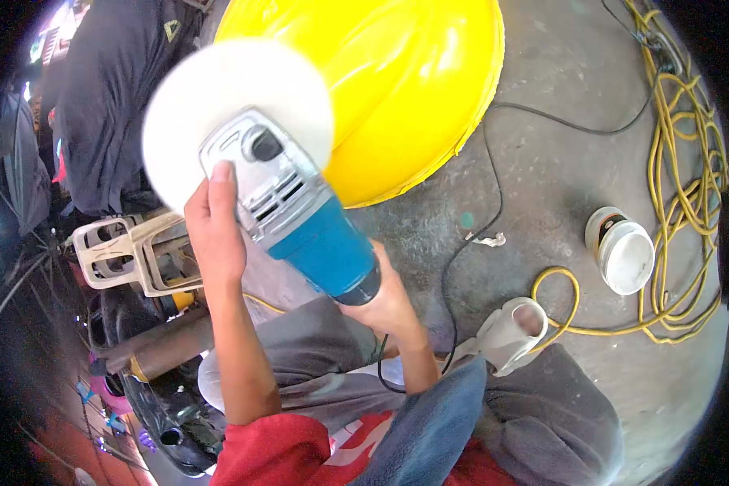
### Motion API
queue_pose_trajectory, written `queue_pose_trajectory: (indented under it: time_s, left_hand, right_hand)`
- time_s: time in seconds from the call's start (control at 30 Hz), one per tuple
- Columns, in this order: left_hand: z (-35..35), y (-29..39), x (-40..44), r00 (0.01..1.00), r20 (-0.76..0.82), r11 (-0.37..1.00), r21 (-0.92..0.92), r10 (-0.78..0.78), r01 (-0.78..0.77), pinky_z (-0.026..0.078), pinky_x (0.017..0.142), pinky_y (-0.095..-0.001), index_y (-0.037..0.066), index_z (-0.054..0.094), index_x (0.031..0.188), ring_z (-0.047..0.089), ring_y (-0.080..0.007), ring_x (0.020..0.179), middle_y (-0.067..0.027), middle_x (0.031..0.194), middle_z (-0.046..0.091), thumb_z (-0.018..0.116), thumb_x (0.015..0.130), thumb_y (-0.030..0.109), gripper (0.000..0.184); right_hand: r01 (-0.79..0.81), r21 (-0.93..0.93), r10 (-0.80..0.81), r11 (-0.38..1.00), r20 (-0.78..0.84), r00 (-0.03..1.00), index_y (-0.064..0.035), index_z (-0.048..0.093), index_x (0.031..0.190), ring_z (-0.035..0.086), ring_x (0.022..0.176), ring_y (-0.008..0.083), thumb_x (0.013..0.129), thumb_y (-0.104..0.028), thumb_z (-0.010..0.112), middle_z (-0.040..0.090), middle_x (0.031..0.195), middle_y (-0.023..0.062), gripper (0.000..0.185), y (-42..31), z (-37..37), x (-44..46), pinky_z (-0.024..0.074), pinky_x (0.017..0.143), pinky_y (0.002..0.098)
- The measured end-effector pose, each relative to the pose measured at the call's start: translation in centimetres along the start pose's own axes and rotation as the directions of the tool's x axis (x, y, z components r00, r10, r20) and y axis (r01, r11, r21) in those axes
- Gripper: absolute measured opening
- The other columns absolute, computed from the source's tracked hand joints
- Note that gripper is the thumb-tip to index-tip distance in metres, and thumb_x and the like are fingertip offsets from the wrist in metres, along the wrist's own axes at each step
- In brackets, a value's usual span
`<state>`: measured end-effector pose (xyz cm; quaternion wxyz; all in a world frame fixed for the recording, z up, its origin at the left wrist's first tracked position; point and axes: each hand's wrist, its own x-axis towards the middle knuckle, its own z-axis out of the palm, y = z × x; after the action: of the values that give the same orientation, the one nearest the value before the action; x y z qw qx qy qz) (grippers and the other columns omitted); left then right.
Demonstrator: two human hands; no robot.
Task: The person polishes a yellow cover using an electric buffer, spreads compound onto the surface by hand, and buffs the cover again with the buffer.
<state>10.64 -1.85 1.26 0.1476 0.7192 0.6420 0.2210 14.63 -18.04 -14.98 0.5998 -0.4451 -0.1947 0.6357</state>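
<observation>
From the head cam, the polisher [312,235] is up off the floor [543,275], in both hands, long axis slanting from the white pad [219,89] at upper left to the tail end at lower right. Left hand [215,223] is closed along the silver head, thumb up top, so it's the one nearer the pad; right hand [390,296] is wrapped around the back of the blue body. The big yellow piece [417,89] sits on the floor just beyond the tool, ahead and a bit right of the left hand. Pad overlaps its edge in view, but can't tell if they're touching. Looks-wise: teal-blue housing, shiny vented metal head, round black knob, pad kinda washed out. Yellow piece is glossy, curved, rough along the rim.
</observation>
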Motion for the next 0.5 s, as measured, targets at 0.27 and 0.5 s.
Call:
queue_pose_trajectory:
  time_s: [0.27, 0.5]
  left_hand:
    - [0.3, 1.0, 0.2, 0.98, 0.119, 0.987, 0.007, 0.161, -0.163, 0.038, 0.064, -0.0238, -0.006, 0.066, 0.099, 0.044, -0.0064, 0.07, 0.0023, 0.073, 0.057, 0.055, 0.096, 0.03, 0.037]
    - [2.8, 5.0, 2.2, 0.941, 0.252, 0.974, -0.078, 0.226, -0.213, 0.034, 0.05, -0.0281, -0.006, 0.061, 0.079, 0.041, -0.0078, 0.057, 0.0013, 0.058, 0.05, 0.064, 0.089, 0.035, 0.042]
  right_hand:
    - [0.116, 0.069, -0.111, 0.991, -0.069, 0.991, -0.0052, 0.04, 0.132, 0.058, 0.107, 0.0241, 0.06, -0.009, 0.082, 0.058, 0.119, 0.0137, 0.083, 2.2, 2.1, 1.5, 0.0439, 0.095, 0.038]
    - [0.078, 0.019, -0.075, 0.997, -0.108, 0.991, -0.0051, 0.037, 0.133, 0.054, 0.113, 0.0247, 0.058, -0.008, 0.081, 0.055, 0.12, 0.0146, 0.086, 2.3, 0.9, 2.9, 0.0421, 0.097, 0.0372]
